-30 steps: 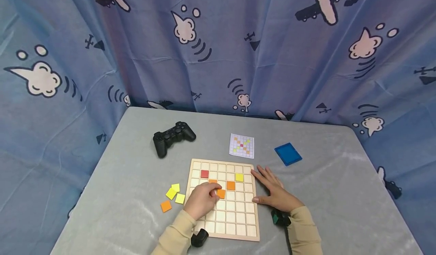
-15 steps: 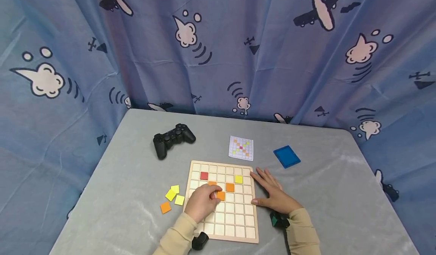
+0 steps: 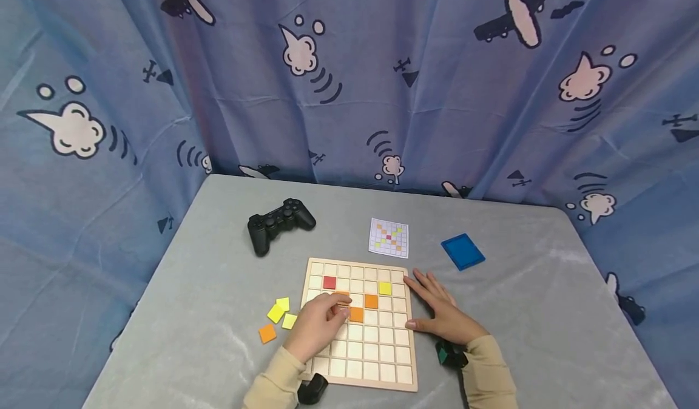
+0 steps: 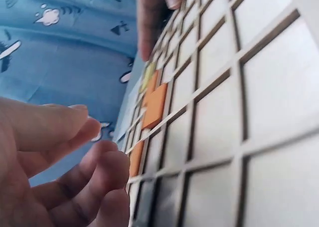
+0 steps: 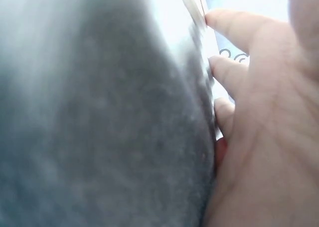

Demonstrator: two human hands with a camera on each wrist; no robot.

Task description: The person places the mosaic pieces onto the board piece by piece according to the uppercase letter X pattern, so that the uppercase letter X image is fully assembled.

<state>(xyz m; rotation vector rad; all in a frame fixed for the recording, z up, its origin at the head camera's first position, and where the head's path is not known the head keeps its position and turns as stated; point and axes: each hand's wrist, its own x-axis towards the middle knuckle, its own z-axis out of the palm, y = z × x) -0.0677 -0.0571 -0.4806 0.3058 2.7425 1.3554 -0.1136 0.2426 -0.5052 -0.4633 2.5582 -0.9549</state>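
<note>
A wooden grid board [image 3: 386,372] lies on the table. My left hand [image 3: 315,327] hovers over its left half, beside an orange tile [image 3: 356,315]. In the left wrist view the thumb and loosely bent fingers are apart, with nothing between them. A second orange tile [image 3: 371,301] sits up and right of the first; a third is partly covered by the left fingers. A red tile [image 3: 329,283] and a yellow tile [image 3: 384,288] occupy upper cells. My right hand [image 3: 445,315] rests at the board's right edge, fingers spread and thumb touching the rim.
Left of the board lie several loose yellow tiles [image 3: 276,313] and one orange tile [image 3: 267,334]. Behind it are a black game controller [image 3: 280,224], a printed pattern card [image 3: 389,238] and a blue square tray [image 3: 463,252]. A patterned curtain [image 3: 349,81] hangs at the table's back.
My left hand has drawn slightly left and down, away from the orange tile, which stays in its cell. My right hand keeps its place at the board's edge.
</note>
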